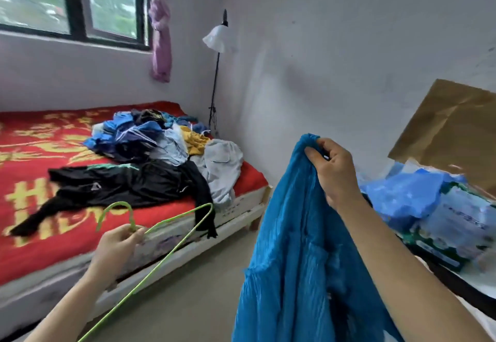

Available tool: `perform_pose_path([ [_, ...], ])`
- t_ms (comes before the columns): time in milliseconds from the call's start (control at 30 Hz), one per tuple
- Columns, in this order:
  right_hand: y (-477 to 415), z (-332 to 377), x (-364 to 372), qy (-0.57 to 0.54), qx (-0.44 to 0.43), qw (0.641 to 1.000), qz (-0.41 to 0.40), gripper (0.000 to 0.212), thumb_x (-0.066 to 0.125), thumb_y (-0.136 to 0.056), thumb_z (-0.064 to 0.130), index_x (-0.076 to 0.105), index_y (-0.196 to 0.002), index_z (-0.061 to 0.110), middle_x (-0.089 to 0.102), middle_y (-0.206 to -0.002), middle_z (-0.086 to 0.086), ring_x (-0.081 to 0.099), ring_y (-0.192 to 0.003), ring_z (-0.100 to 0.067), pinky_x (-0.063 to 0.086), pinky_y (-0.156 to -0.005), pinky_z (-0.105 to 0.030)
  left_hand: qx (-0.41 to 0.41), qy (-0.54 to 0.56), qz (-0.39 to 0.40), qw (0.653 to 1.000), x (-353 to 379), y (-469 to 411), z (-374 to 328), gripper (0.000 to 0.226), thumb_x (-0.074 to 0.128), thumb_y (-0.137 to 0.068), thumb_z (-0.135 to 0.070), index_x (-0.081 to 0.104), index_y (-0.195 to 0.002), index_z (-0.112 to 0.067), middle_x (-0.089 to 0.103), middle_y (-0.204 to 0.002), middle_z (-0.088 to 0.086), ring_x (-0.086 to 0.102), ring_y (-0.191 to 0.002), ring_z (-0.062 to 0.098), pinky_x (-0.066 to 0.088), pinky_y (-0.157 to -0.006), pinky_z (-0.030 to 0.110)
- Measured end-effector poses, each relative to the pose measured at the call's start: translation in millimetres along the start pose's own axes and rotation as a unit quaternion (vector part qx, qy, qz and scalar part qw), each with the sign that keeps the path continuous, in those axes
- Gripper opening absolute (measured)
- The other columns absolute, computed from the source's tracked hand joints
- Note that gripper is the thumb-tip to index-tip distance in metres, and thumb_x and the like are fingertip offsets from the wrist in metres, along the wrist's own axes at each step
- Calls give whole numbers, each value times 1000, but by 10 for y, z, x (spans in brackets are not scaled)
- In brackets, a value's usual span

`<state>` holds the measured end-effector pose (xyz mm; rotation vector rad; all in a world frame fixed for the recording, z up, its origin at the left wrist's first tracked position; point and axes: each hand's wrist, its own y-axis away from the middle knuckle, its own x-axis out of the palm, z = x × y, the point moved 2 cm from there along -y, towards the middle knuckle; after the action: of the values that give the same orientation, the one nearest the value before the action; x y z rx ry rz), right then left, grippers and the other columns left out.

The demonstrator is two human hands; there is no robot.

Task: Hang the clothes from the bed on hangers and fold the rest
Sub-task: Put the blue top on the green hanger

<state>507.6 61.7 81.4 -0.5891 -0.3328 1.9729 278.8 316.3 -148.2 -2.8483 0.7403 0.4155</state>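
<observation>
Your left hand [122,237] pinches the green hanger [161,230] at the base of its hook, its arm pointing right toward the blue garment [295,234]. Your right hand [331,166] grips that garment bunched at its top, hanging straight down. The hanger's tip lies left of it, apart. More clothes [161,151] wait on the bed [40,154].

Bare floor [204,282] lies open between the bed [241,207] and a hanging blue garment [295,247]; cluttered packages [429,207] block the right.
</observation>
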Motion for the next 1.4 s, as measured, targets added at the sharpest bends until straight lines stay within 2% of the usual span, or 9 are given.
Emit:
perform_pose_path([
  [200,-603,220,1845,-67,6,995,74,25,55,-92,8,60,-73,23,57,-74,4,51,-72,-11,46,-67,-20,-50,-29,-127,990,-1492,-670,530,13,62,-87,-5,68,-78,3,56,-54,8,46,-46,8,33,-53,28],
  [333,-1041,549,2874,-134,15,987,87,23,54,-92,7,61,-77,22,57,-75,2,51,-73,-13,45,-74,-31,-63,-40,-220,973,-2406,-1044,771,18,61,-88,-3,68,-74,6,55,-54,11,43,-40,5,32,-46,21],
  [567,-1525,1095,4401,-229,-12,965,124,22,49,-95,8,57,-84,25,57,-83,3,53,-73,-6,47,-68,-17,-85,-34,-349,933,-3459,-1130,1124,16,62,-88,-6,68,-76,3,64,-67,17,51,-52,0,34,-48,16],
  [733,-1413,655,5577,-145,-27,967,207,9,51,-94,12,56,-94,19,54,-80,4,49,-70,-8,42,-61,-13,-135,-25,-403,905,-3726,-1064,1479,26,61,-88,-4,64,-63,1,53,-52,15,48,-41,6,32,-42,10],
  [867,-997,-241,6568,-66,78,945,312,16,54,-90,3,56,-78,13,47,-68,-4,37,-56,-11,31,-49,-19,-180,-34,-427,886,-3857,-1164,1782,28,62,-88,-8,62,-60,-9,64,-62,14,48,-43,13,34,-42,14],
  [1067,-441,-1281,7685,121,233,774,576,7,48,-91,11,50,-85,13,42,-66,-3,38,-53,-13,26,-49,-20,-236,-63,-439,865,-4046,-1615,2090,35,63,-87,-7,60,-52,-13,61,-52,7,44,-41,14,38,-53,32],
  [1167,-409,-1328,8033,133,147,737,646,11,52,-91,14,56,-101,14,53,-81,-3,48,-62,-11,36,-53,-21,-246,-61,-383,888,-4012,-1970,2070,36,62,-87,-1,59,-51,-9,51,-36,-5,42,-36,1,33,-46,15],
  [1233,-442,-1318,8231,138,43,706,693,34,56,-91,21,51,-125,15,52,-114,-8,57,-94,-18,45,-75,-23,-244,-57,-325,912,-3956,-2275,2025,35,62,-86,2,60,-51,-5,49,-35,-5,41,-36,-1,31,-43,11],
  [1400,-512,-1173,8600,110,-152,575,797,63,61,-88,39,33,-143,26,36,-142,2,34,-131,-16,30,-105,-30,-254,-23,-182,950,-3814,-3083,1930,20,63,-86,-2,69,-67,-3,61,-53,1,46,-51,6,36,-53,18],
])
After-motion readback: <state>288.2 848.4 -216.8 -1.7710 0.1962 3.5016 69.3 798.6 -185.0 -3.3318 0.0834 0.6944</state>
